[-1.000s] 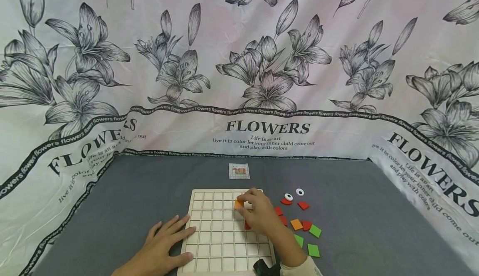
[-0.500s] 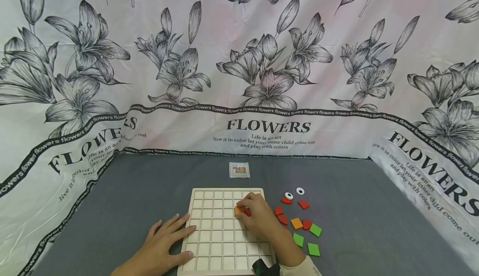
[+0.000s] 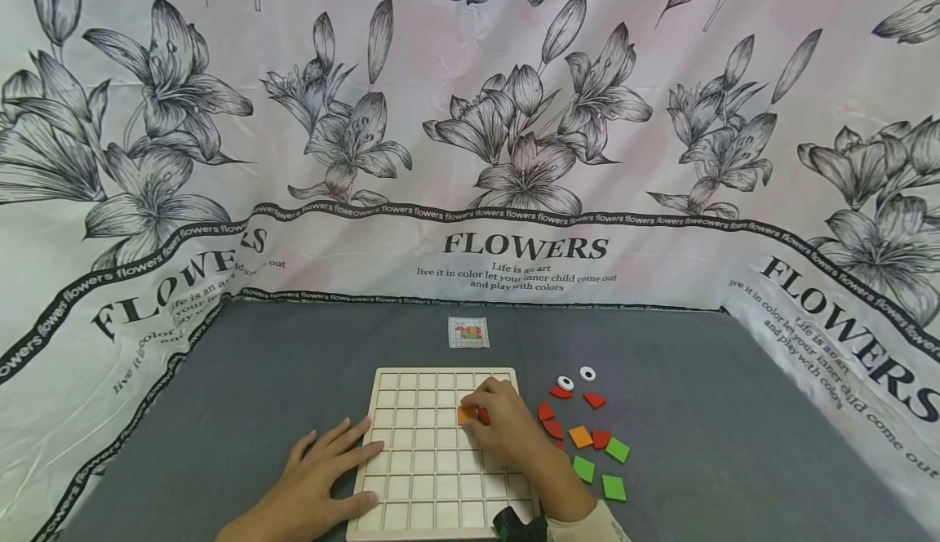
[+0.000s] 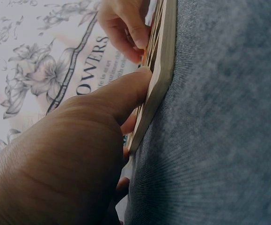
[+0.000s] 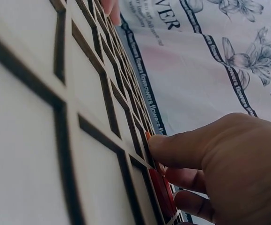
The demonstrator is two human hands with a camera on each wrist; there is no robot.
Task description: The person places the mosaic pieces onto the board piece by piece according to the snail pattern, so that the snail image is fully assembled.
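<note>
Right hand pinches a small orange square at the wooden board

The orange square is at the fifth box from the left, in the third row from the top. Part of it hides behind the fingers, so I cannot tell if it lies flat in the box. A red piece is just beside it on the right, partly covered by the hand.

The left hand has its fingers spread and straight. Its fingertips and thumb rest on the left edge of the board. That seems a good way to stop the board from sliding.

To fit the square well, line up its sides with the thin wood walls of the box. If a corner catches, turn the square a tiny bit. Then let it drop in and pat the middle with one fingertip. Go softly, because a hard push on one corner could tip it up. Mind the red piece too, since a bump could knock it crooked.

On the table past the board lies a picture card. It is too small to read well here, but a quick peek at it could help check the box.
</note>
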